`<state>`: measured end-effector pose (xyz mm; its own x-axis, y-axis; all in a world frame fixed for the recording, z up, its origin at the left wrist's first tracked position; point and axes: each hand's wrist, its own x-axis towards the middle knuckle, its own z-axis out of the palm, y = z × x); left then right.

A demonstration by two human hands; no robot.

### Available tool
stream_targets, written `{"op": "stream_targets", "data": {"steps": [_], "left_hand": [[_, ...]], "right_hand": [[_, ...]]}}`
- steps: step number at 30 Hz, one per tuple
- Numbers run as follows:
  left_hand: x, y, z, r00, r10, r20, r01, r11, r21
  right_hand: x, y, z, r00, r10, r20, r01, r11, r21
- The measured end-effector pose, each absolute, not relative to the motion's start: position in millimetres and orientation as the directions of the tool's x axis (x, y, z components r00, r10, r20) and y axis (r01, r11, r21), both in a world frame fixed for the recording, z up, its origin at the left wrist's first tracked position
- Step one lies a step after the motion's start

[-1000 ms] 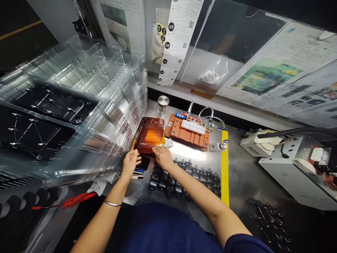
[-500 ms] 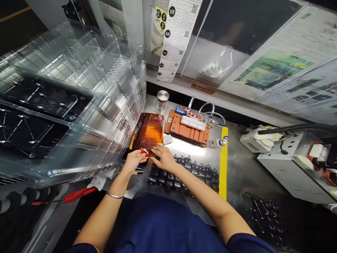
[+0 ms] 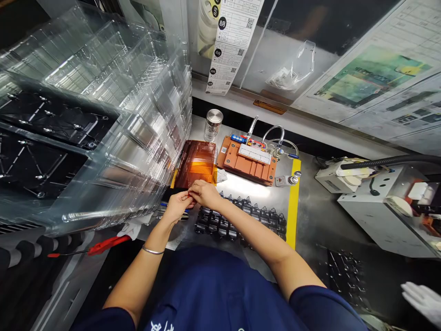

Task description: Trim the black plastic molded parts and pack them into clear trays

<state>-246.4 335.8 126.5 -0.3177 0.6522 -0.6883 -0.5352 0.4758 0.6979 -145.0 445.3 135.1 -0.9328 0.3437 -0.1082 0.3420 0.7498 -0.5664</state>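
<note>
My left hand (image 3: 178, 205) and my right hand (image 3: 204, 192) meet just in front of an amber translucent box (image 3: 196, 164) on the steel bench. Both have fingers pinched together on a small reddish-orange piece (image 3: 190, 196) held between them. Below my right forearm lies a black tray of moulded parts (image 3: 255, 220). A silver bangle (image 3: 153, 251) sits on my left wrist.
A tall stack of clear plastic trays (image 3: 103, 124) fills the left. Behind stand a metal-lidded jar (image 3: 212, 124) and an orange fixture with tubes (image 3: 248, 161). A yellow stripe (image 3: 292, 202), grey machine (image 3: 389, 211), red-handled tool (image 3: 103, 247), and another person's white-gloved hand (image 3: 422, 299) are nearby.
My hands rose from the bench by the amber box and came together. The left picked up a small reddish piece, and now both pinch it.
</note>
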Motion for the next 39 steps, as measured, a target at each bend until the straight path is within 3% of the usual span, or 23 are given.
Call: {"op": "stream_targets", "data": {"steps": [11,24,29,35,39], "left_hand": [[-245.4,334.7,126.3,-0.379,0.646,-0.662,-0.534,0.431,0.727],[-255.5,327.6,135.2,-0.222,0.660,-0.718,-0.621,0.471,0.626],[-256.8,328.6,132.7,-0.202,0.648,-0.735,-0.661,0.463,0.590],[-259.2,338.4,126.9,-0.029,0.558,-0.829,-0.786,0.500,0.364],[-252.1,344.3,123.3,-0.108,0.557,-0.823,-0.764,0.483,0.428]], "right_hand": [[-144.8,436.5,130.5,-0.921,0.385,-0.055,0.339,0.727,-0.597],[-149.7,443.2,130.7,-0.936,0.344,-0.074,0.307,0.696,-0.649],[-149.5,445.7,135.7,-0.941,0.319,-0.112,0.319,0.730,-0.604],[-146.9,446.1,135.4,-0.968,0.222,-0.118,0.252,0.831,-0.496],[-140.3,445.7,129.7,-0.977,0.191,-0.095,0.213,0.844,-0.493]]}}
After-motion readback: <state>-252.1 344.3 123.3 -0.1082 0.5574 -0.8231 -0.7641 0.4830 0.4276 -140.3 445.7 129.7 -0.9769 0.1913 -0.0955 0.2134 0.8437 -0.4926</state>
